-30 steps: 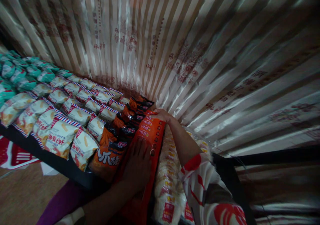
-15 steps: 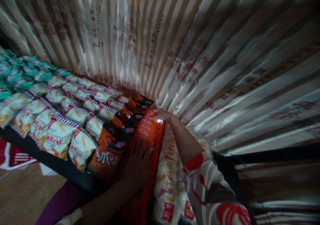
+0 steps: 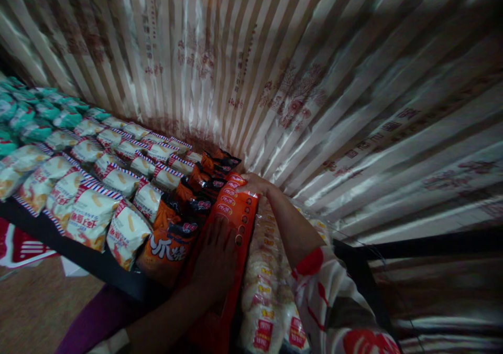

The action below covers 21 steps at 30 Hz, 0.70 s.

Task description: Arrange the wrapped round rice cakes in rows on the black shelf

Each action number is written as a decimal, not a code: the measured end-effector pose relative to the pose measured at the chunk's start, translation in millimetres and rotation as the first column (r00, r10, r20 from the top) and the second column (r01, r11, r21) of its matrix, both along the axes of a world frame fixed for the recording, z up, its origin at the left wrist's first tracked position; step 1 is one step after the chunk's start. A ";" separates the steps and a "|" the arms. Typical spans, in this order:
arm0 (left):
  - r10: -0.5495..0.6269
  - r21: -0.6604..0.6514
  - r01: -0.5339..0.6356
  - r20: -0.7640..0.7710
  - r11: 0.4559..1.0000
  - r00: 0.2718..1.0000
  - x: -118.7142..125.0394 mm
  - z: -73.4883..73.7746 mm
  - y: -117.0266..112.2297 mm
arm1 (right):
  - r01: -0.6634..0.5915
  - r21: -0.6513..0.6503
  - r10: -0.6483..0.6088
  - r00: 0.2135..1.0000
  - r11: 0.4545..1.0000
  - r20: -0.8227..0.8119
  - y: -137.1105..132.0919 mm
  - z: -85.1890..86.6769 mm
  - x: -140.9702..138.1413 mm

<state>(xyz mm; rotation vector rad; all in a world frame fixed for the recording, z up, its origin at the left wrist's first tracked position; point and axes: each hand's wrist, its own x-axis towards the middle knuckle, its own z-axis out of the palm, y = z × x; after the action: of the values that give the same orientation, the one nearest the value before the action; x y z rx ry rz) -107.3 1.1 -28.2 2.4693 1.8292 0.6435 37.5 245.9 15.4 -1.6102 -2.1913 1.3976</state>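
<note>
A long orange-red snack packet (image 3: 236, 223) with a row of oval logos lies lengthwise in front of me. My left hand (image 3: 214, 259) rests flat on its near half, fingers stretched forward. At the far end, my right hand (image 3: 257, 183) curls over the packet's right corner, its lower fingers partly hidden. Orange-and-black snack bags (image 3: 168, 246) stand in a row directly left of the packet. To the right, round pale crackers in clear wrappers (image 3: 263, 286) are stacked in rows, partly under my right forearm.
White snack bags with striped edges (image 3: 92, 215) fill the shelf (image 3: 90, 262) further left, with green bags (image 3: 35, 110) beyond them. A pleated, printed sheet (image 3: 196, 55) rises behind the shelf. Red packaging (image 3: 23, 244) lies below at the left.
Both hands stay almost in place on the packet. My right forearm and sleeve have shifted slightly to the right and down.
</note>
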 end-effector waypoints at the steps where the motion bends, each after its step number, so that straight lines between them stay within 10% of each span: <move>1: 0.000 0.001 0.000 -0.009 1.000 1.000 0.1 -0.4 0.1 | 0.006 -0.007 -0.006 1.000 1.000 -0.011 -0.5 -0.8 1.1; 21: -0.032 0.013 0.033 -0.026 0.999 0.999 -2.1 -2.1 3.1 | 0.026 0.034 -0.023 0.997 0.999 -0.071 -7.2 -5.5 8.4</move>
<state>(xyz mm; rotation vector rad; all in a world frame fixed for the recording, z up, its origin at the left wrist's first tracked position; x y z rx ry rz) -109.4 4.2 -30.3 2.5222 1.7952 0.6269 46.0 238.7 9.9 -1.5460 -2.1370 1.3800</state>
